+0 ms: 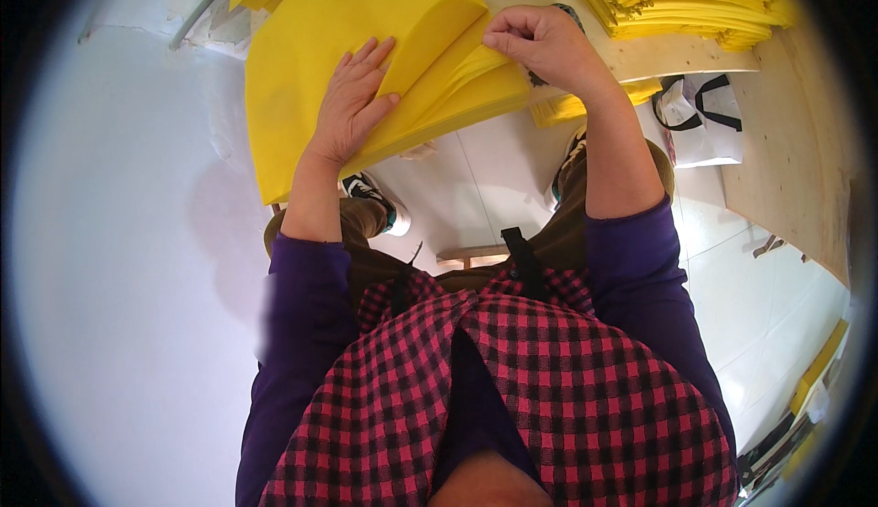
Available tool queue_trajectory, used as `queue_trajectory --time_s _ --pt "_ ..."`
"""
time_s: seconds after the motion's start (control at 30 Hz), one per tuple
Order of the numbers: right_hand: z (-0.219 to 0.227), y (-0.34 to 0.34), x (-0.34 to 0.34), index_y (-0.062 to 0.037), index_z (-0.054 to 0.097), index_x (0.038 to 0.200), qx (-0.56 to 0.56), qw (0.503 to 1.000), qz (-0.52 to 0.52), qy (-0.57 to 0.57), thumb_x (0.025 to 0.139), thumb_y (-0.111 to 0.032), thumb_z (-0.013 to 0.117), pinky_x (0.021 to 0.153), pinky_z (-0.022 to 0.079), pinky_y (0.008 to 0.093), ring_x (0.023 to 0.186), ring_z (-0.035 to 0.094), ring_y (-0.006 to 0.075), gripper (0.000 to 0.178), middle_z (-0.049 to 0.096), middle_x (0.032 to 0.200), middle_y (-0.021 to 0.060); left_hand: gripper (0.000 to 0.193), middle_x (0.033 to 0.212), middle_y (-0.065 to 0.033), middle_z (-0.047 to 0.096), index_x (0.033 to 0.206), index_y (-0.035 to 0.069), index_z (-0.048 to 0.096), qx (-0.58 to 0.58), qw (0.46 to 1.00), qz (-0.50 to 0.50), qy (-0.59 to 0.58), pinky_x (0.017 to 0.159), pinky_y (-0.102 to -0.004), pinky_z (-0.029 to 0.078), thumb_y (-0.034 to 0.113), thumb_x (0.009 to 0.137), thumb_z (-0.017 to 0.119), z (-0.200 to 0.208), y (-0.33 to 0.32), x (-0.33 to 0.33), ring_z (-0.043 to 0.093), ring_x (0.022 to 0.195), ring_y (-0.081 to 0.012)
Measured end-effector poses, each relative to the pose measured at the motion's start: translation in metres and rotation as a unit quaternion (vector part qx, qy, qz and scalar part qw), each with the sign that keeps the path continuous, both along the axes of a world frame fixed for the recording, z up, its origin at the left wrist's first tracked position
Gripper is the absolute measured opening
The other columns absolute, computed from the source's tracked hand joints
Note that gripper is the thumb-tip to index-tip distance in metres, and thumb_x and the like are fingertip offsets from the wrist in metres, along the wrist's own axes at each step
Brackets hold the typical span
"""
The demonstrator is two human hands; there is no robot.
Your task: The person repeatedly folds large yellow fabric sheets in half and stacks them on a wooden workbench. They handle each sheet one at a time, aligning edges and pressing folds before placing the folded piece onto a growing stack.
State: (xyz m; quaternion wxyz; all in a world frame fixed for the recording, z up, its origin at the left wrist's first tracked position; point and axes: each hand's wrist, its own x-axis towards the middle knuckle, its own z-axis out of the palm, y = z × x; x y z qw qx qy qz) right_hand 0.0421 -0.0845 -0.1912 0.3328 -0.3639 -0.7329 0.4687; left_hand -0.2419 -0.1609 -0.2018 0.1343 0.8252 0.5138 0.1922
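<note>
A stack of yellow cloth-like sheets (302, 77) lies in front of me, its top layer folded over into a long flap (434, 36). My left hand (352, 105) rests flat on the stack beside the flap, fingers stretched and thumb apart. At the flap's right end, my right hand (540, 45) is closed in a pinch at the edge of a yellow sheet. The fingertips hide how much of the edge is between them. Under the flap, several layers fan out slightly toward my right hand.
More yellow sheets are piled on a wooden table (686, 61) at the far right. A white bag with black handles (709, 123) stands below it, next to a wooden panel (805, 160). A pale wall (137, 233) runs along my left. My shoes (370, 198) are under the stack.
</note>
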Motion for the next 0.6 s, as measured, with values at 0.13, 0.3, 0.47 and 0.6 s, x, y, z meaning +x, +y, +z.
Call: queue_trajectory --time_s 0.13,0.3,0.47,0.6 --pt "-0.0017 0.0014 0.0007 -0.0021 0.067 0.089 -0.002 1.000 0.005 0.001 0.087 -0.019 0.066 0.061 0.044 0.0239 0.064 0.051 0.0074 0.017 0.059 0.069 -0.0014 0.058 0.151 -0.0110 0.036 0.139 0.006 0.045 0.002 1.000 -0.003 0.003 0.118 -0.0446 0.009 0.034 0.089 0.048 -0.0018 0.0005 -0.0018 0.023 0.143 -0.0301" --pt "-0.0041 0.0004 -0.0018 -0.0023 0.067 0.091 0.010 1.000 0.007 0.027 0.089 -0.016 0.067 0.060 0.042 0.0201 0.067 0.048 0.0027 0.014 0.057 0.073 -0.0063 0.058 0.151 -0.0112 0.036 0.139 0.006 0.046 -0.001 1.000 -0.002 0.002 0.118 -0.0451 0.009 0.035 0.089 0.048 -0.0025 0.0009 -0.0023 0.023 0.143 -0.0303" --pt "-0.0051 0.0007 -0.0028 -0.0022 0.067 0.091 0.016 0.999 0.005 0.030 0.089 -0.016 0.068 0.061 0.043 0.0201 0.068 0.049 0.0027 0.014 0.057 0.074 -0.0062 0.058 0.150 -0.0114 0.036 0.138 0.006 0.047 0.001 1.000 -0.005 0.004 0.117 -0.0457 0.010 0.036 0.089 0.048 -0.0018 0.0009 -0.0010 0.024 0.143 -0.0308" --pt "-0.0046 0.0007 -0.0012 -0.0025 0.067 0.091 0.006 1.000 0.001 0.027 0.088 -0.017 0.068 0.062 0.042 0.0200 0.068 0.049 0.0027 0.015 0.057 0.073 -0.0063 0.048 0.147 -0.0099 0.041 0.125 0.002 0.057 0.031 0.999 0.002 -0.015 0.116 -0.0474 0.016 0.029 0.085 0.054 -0.0016 -0.0004 0.0018 0.030 0.140 -0.0321"
